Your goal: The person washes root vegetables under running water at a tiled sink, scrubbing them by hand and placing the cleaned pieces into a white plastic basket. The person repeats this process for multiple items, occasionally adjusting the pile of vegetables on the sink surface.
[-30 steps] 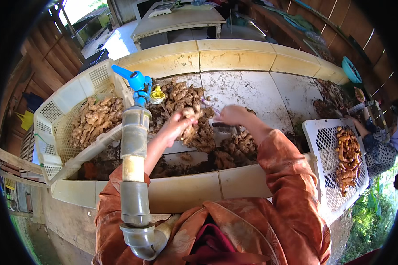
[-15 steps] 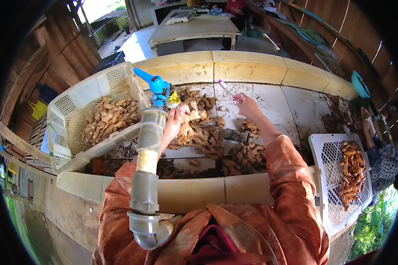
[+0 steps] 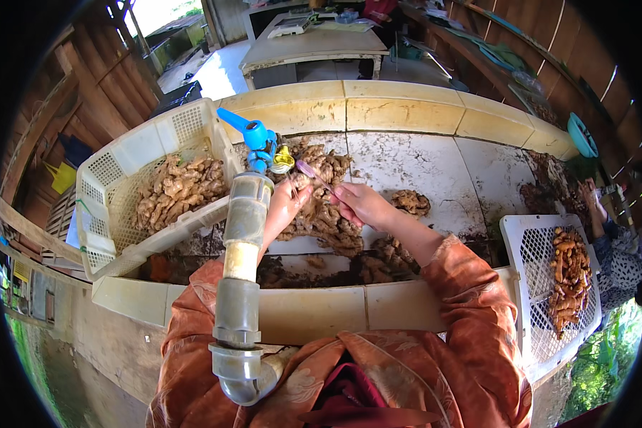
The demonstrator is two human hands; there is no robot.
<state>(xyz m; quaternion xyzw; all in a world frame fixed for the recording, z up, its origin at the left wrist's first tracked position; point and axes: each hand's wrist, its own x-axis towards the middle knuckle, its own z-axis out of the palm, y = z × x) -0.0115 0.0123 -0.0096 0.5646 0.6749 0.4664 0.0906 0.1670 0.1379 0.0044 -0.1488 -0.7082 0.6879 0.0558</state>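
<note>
My left hand (image 3: 284, 205) is closed around a piece of ginger (image 3: 297, 178), partly hidden by its fingers, just right of the tap pipe. From the right, my right hand (image 3: 365, 205) grips a slim toothbrush (image 3: 308, 170) with a purple-and-white head. The brush head lies over the ginger by the left fingers; whether it touches cannot be made out. Below and beyond both hands is a heap of muddy ginger (image 3: 328, 225) on the white-tiled basin floor (image 3: 406, 160). A smaller clump of ginger (image 3: 411, 202) lies beyond my right wrist.
A grey pipe (image 3: 237, 292) with a blue tap (image 3: 255, 135) rises before my left forearm. At left, a white crate (image 3: 96, 246) holds ginger. To the right, a white basket (image 3: 535, 342) holds orange-brown roots, near another person's hand (image 3: 592, 198). Yellowish tiles (image 3: 403, 114) edge the basin.
My right hand has swung left and nearer with the toothbrush, from over the bare tiles to beside my left hand. The dark scrubbing pad in the basin is now hidden behind my right arm.
</note>
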